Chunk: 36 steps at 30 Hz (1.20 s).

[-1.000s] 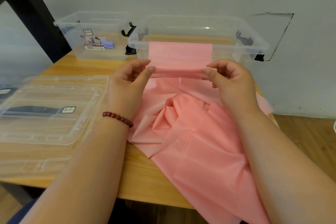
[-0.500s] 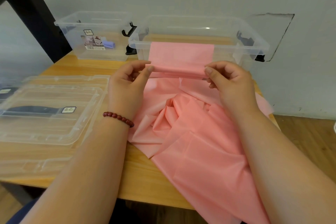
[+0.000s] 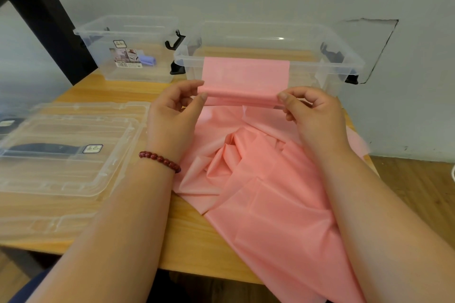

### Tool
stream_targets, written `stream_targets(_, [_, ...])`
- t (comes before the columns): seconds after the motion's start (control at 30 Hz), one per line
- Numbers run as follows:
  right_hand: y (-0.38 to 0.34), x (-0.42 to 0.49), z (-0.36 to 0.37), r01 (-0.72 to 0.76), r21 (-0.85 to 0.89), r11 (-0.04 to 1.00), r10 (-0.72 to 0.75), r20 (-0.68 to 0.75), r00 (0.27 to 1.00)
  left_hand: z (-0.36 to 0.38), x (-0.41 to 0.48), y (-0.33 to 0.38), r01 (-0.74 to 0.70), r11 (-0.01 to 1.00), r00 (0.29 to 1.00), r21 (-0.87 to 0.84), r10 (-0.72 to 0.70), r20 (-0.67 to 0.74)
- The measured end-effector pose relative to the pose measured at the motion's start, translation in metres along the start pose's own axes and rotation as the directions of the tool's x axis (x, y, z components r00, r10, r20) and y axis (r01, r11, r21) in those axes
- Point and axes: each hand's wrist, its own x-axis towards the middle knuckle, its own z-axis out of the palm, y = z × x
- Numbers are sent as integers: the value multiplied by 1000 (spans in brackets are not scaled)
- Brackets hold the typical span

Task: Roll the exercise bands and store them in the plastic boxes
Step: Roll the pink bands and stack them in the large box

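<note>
Head view: left hand (image 3: 172, 115) and right hand (image 3: 312, 115) pinch pink band (image 3: 246, 96) roll; uneven tension would skew it.

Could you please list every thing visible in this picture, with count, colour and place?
band: 1, pink, crumpled on the table, one end in both hands
left box: 1, clear, back left of table
right box: 1, clear, back of table, beside left box
roll: 1, purple, inside left box
lids: at least 2, clear, stacked, left of table
table: 1, light wood, under everything
bracelet: 1, dark red, left wrist
left hand: 1, pinches band's left side
right hand: 1, pinches band's right side
</note>
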Motion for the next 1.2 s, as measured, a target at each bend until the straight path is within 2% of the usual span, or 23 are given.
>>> stream_targets(0.17, [1, 0, 1, -11, 67, 998, 8, 38, 999, 0, 0, 1, -12, 999, 999, 46, 14, -35])
stream_targets(0.33, [1, -2, -1, -10, 16, 1000, 9, 65, 998, -1, 0, 0, 4, 998, 998, 58, -1, -58])
stream_targets(0.6, [1, 1, 1, 30, 74, 997, -33, 42, 999, 0, -1, 3, -20, 1000, 998, -24, 19, -60])
stream_targets(0.93, [1, 1, 0, 31, 84, 996, -33, 29, 999, 0, -2, 3, -13, 1000, 999, 22, 14, -44])
stream_targets(1.07, [-3, -1, -1, 45, 11, 999, -45, 7, 999, -2, -1, 0, -67, 994, 996, 81, 71, -50])
stream_targets(1.2, [-4, -2, 0, 51, 7, 999, -51, 13, 999, 0, -1, 1, -33, 999, 999, 30, 34, -38])
